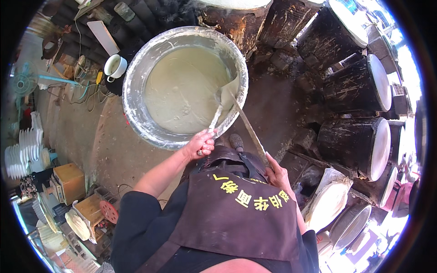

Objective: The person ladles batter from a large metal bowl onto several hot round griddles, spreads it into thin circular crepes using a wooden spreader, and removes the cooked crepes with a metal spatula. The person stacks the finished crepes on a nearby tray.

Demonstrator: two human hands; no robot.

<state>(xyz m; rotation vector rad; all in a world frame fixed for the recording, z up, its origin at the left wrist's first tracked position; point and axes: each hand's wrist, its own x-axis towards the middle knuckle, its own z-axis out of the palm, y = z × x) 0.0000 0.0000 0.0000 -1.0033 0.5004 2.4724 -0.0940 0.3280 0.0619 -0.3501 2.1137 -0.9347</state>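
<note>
Item: wide metal basin (129, 86), the clock's centre, holding pale, thick-looking liquid (182, 91).

Item: left hand (200, 144), between 5 and 6 o'clock over the near rim; fingers curled snugly round a pale-coated handle (215, 119). The lean toward 4 o'clock presumably keeps its far end inside the wall.

Item: right hand (276, 174), between 4 and 5, outside the basin; fingers closed around a long flat stick (250, 128), its tip crossing the rim to the handle's far end. The low grip probably gives reach. Whether the tools touch: cannot tell.

Edges: rim nearest the body at 6; shoe (236, 142) just beyond at 5. Dark drums (350, 145) bound the side from 1 to 4, brown floor (291, 95) between; white mug (115, 67) near the rim at 10. More room appears toward 8.
</note>
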